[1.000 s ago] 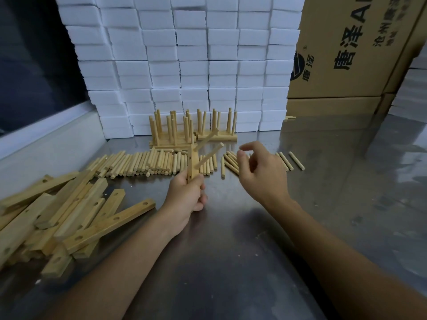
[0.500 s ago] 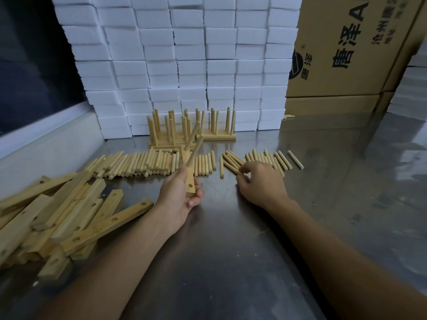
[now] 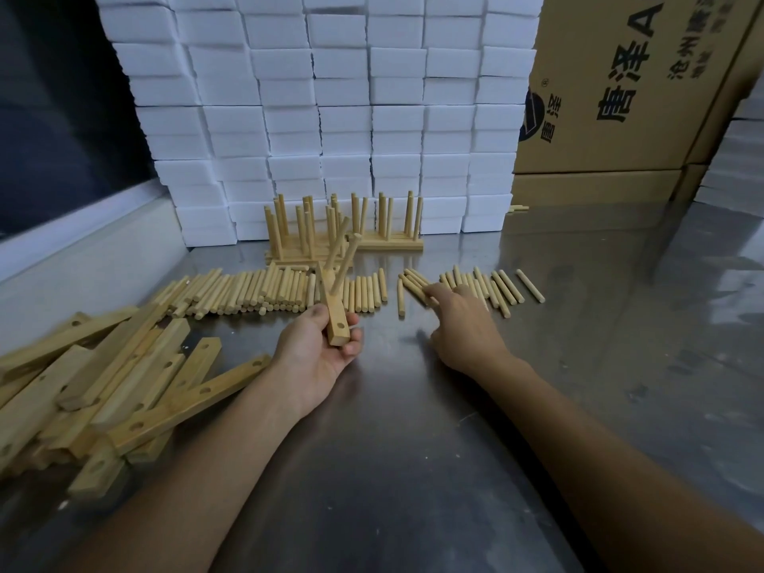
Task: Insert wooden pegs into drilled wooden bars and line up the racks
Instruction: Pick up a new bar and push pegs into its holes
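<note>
Steel tabletop: my left hand grips a bar holding two pegs, my right hand curls its fingers onto loose pegs, a few racks stand beyond, many bars remain.

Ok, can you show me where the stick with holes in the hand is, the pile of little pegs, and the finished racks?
bar (image 3: 337, 324): head view, near end by the empty hole.
pegs (image 3: 248, 289): head view, middle of the row.
racks (image 3: 388, 243): head view, base bar.

Left hand grips pegged bar; right hand touches loose pegs.
</note>
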Motion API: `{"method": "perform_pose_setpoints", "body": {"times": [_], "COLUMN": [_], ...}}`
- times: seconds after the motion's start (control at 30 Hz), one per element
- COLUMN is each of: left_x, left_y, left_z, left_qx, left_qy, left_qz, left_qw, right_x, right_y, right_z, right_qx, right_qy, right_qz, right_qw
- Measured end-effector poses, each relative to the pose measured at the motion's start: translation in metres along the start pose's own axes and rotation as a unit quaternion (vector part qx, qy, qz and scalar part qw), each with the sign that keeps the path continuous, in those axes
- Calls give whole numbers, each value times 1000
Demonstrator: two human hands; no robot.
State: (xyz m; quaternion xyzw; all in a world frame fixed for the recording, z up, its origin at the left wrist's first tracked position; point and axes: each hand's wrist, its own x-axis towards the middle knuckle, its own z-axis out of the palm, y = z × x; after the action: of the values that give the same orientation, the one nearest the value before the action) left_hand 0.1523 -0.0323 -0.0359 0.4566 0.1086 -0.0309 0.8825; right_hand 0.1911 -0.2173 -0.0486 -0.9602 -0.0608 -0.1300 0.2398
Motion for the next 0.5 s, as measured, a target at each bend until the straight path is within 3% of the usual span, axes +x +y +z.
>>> {"method": "perform_pose_setpoints", "body": {"times": [0.2, 0.5], "left_x": [-1, -2], "left_y": [0, 0], "left_z": [0, 0], "left_qx": [4, 8], "left_qy": [-5, -3], "left_qz": [0, 2], "left_qw": [1000, 1000], "right_x": [-2, -3], "right_y": [-7, -4], "right_z": [-1, 2], "right_qx": [156, 153], "right_qy": [-18, 34], "right_qz": [-7, -47], "right_qw": [988, 987]}}
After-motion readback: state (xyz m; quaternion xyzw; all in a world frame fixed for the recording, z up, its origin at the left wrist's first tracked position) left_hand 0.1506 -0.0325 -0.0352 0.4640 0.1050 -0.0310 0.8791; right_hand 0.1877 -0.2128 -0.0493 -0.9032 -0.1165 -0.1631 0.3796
